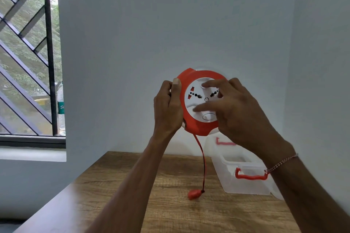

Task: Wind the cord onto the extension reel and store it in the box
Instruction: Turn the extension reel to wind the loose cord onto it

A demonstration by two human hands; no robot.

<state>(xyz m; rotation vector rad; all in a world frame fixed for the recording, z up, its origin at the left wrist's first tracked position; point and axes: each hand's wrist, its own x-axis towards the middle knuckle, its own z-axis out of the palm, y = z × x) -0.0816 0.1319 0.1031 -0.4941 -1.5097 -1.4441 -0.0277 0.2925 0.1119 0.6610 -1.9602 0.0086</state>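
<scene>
Orange and white, the extension reel is held up above the wooden table. The left hand grips its left rim, thumb on the front edge. The right hand lies with fingers spread on the white socket face. The cord hangs to its plug on the table. At right, the clear box (red handles) stands open; its contents cannot be made out.

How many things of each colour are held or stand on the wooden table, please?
Orange-red and white: 1, the extension reel with its cord and plug, held up by the left hand and the right hand.
Clear plastic with red handles: 1, the box on the table.
Total: 2
</scene>
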